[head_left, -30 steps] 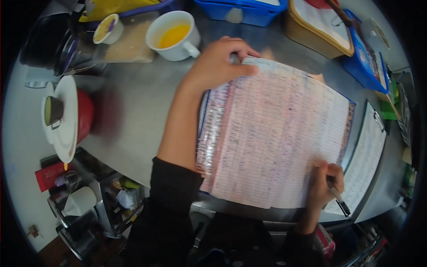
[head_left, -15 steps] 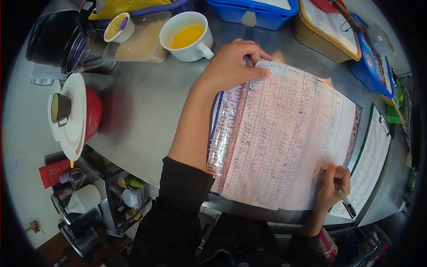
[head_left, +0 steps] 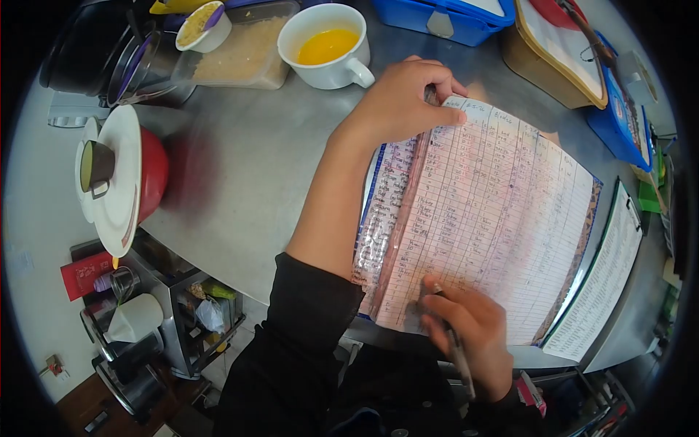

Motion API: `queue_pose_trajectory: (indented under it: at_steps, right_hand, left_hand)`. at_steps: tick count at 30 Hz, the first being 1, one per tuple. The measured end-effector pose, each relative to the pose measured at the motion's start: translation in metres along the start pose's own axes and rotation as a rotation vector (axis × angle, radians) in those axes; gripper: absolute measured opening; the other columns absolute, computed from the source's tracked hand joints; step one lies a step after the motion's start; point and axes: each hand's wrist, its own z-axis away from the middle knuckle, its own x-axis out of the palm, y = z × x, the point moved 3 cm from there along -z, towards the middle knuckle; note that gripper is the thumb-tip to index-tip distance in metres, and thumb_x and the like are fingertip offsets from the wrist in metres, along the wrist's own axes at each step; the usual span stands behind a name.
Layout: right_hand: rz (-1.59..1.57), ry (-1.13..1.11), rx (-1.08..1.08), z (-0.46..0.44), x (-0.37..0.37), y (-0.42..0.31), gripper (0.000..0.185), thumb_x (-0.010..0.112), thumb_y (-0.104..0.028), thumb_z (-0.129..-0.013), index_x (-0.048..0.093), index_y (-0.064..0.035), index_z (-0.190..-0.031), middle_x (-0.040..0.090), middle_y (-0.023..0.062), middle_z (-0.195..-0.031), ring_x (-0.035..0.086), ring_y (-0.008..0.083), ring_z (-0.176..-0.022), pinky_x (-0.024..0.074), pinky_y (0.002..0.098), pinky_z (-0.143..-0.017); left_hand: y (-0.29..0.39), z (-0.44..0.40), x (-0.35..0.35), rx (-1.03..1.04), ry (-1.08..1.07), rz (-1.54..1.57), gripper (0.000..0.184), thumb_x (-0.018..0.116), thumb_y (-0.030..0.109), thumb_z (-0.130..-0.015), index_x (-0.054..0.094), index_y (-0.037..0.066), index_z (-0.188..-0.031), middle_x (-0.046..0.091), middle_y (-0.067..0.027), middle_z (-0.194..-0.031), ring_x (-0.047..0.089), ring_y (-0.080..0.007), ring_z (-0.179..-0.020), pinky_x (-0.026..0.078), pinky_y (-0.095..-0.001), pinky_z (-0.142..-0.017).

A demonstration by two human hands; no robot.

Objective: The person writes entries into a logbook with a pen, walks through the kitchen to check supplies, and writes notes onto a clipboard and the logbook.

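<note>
An open notebook (head_left: 502, 211) with ruled columns of handwriting lies on the metal counter, tilted a little. My left hand (head_left: 415, 95) grips the top edge of its pages, thumb on the paper and fingers curled behind. Over the lower part of the page, my right hand (head_left: 473, 320) is closed round a pen (head_left: 460, 357), slightly smeared by motion. The pen's tip is hard to make out. At the notebook's left side, a page with dense writing under shiny plastic (head_left: 382, 211) shows partly, the left forearm passing beside it.
A white cup (head_left: 324, 47) of yellow liquid stands beyond the left hand, beside a plastic tub (head_left: 244, 62) of crumbs. Blue (head_left: 444, 18) and tan containers (head_left: 553, 58) line the back. A clipboard (head_left: 601, 277) lies right; a red pot (head_left: 151, 175) with plates sits left.
My right hand has moved left with the pen, from the page's lower right to its lower left. My left hand keeps its hold on the pages. The whole view has shifted slightly.
</note>
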Motion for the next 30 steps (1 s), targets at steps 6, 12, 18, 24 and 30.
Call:
queue_pose_trajectory:
  at_steps: [6,12,18,24,30]
  right_hand:
    - [0.087,-0.141,-0.055,-0.004,0.015,-0.005,0.040,0.071,-0.006,-0.065,0.063,-0.0093,-0.104,0.061,0.0097,-0.121,0.059,0.0136,-0.065,0.0467,0.0262,-0.057]
    - [0.080,-0.073,-0.008,-0.009,0.020,-0.002,0.042,0.069,-0.005,-0.066,0.061,-0.0071,-0.107,0.059,0.0113,-0.124,0.060,0.0133,-0.066,0.0486,0.0255,-0.056]
    - [0.067,-0.038,0.023,-0.008,0.019,-0.002,0.043,0.069,-0.004,-0.065,0.061,-0.0057,-0.107,0.058,0.0138,-0.126,0.060,0.0143,-0.064,0.0493,0.0261,-0.057]
    - [0.045,0.039,0.046,-0.001,0.016,0.001,0.043,0.069,-0.001,-0.065,0.060,-0.0037,-0.107,0.058,0.0164,-0.124,0.063,0.0171,-0.064,0.0490,0.0265,-0.055]
    - [0.096,0.126,0.216,0.023,-0.008,0.008,0.037,0.068,0.004,-0.067,0.059,-0.0025,-0.102,0.062,0.0160,-0.117,0.064,0.0202,-0.062,0.0481,0.0261,-0.052]
  left_hand:
    - [-0.001,-0.001,0.000,0.007,0.006,0.013,0.036,0.075,0.015,-0.071,0.041,0.007,-0.064,0.070,-0.0066,-0.098,0.054,-0.0211,-0.094,0.042,-0.0342,-0.082]
    - [-0.001,0.000,0.000,0.002,0.011,-0.002,0.035,0.075,0.014,-0.071,0.041,0.006,-0.065,0.070,-0.0066,-0.098,0.054,-0.0205,-0.093,0.042,-0.0336,-0.082]
    - [-0.003,-0.001,0.001,0.015,0.001,0.006,0.036,0.075,0.015,-0.071,0.041,0.006,-0.065,0.069,-0.0067,-0.098,0.055,-0.0190,-0.092,0.042,-0.0327,-0.081]
    - [-0.003,-0.001,0.000,0.035,-0.014,-0.018,0.036,0.075,0.014,-0.072,0.040,0.006,-0.067,0.069,-0.0064,-0.098,0.055,-0.0174,-0.092,0.042,-0.0313,-0.081]
    - [-0.001,-0.002,0.001,0.009,-0.032,0.043,0.036,0.074,0.012,-0.072,0.040,0.007,-0.067,0.067,-0.0080,-0.103,0.053,-0.0163,-0.096,0.038,-0.0314,-0.090]
